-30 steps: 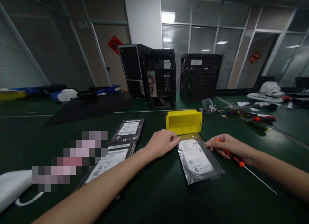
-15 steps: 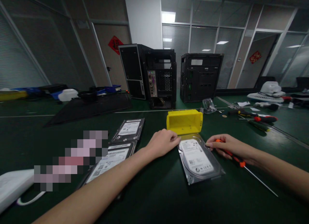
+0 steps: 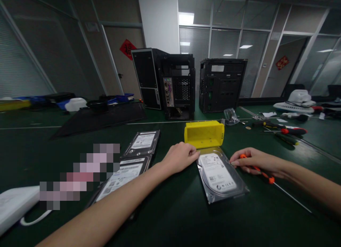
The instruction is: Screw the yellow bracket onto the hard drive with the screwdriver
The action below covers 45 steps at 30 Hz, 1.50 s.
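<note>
A hard drive [image 3: 217, 174] with a white label lies flat, just in front of a yellow bin [image 3: 204, 134] that rests on its side with its opening towards me. My left hand [image 3: 179, 156] is at the drive's upper left corner, its fingers curled; whether they pinch anything is hidden. Close to the drive's right edge, my right hand [image 3: 249, 161] holds a screwdriver [image 3: 271, 180] by its orange and black handle, the shaft pointing down and right. Its thumb and index fingertips are together near the drive; anything small between them cannot be made out.
Two more drives [image 3: 142, 143] [image 3: 123, 176] lie left of my hand. Computer cases [image 3: 145, 78] [image 3: 223, 85] stand behind the bin. Pliers and other tools [image 3: 293, 131] lie at the right. A white object [image 3: 18, 206] is at the lower left.
My right hand has moved slightly right, away from the drive's edge, with the screwdriver still in it. My left hand and the drive have stayed put.
</note>
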### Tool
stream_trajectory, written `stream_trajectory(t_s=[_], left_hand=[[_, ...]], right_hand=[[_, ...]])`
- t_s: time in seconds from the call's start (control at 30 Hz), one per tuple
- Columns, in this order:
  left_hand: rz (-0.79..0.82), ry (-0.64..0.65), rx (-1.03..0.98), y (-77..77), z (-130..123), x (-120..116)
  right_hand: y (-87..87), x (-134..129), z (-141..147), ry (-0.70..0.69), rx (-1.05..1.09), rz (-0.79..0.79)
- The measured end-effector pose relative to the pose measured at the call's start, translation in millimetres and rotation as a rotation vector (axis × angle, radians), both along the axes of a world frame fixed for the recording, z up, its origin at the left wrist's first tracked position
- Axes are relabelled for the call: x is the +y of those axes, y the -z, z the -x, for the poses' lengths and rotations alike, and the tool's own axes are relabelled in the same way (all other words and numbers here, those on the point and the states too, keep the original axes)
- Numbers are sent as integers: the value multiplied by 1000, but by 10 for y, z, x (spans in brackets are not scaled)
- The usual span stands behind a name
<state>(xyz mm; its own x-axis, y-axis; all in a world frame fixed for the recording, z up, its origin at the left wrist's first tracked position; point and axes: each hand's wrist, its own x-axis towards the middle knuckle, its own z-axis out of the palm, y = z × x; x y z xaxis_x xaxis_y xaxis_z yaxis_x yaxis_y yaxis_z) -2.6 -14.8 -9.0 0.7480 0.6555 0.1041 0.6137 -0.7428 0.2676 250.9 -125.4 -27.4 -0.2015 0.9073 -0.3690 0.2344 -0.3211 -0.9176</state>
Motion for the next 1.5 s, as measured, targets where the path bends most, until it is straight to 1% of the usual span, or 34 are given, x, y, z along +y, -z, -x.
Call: stream_trajectory(t_s=[0.2, 0.5, 0.73, 0.87, 1.13, 1.3, 1.5], left_hand=[[-36, 1, 8, 12, -1, 9], [-16, 2, -2, -14, -4, -9], [3, -6, -7, -7, -5, -15], [13, 2, -7, -10, -4, -12], [-49, -7, 3, -11, -14, -12], [-59, -7, 0, -14, -13, -22], [-28, -2, -8, -6, -5, -10]], right_hand=[[33, 13, 21, 28, -17, -37], [113, 19, 68, 78, -97, -132], [105, 19, 65, 22, -147, -138], [62, -3, 86, -9, -115, -159], [23, -16, 81, -79, -66, -155], [22, -14, 78, -64, -66, -141], [75, 7, 66, -14, -55, -143]])
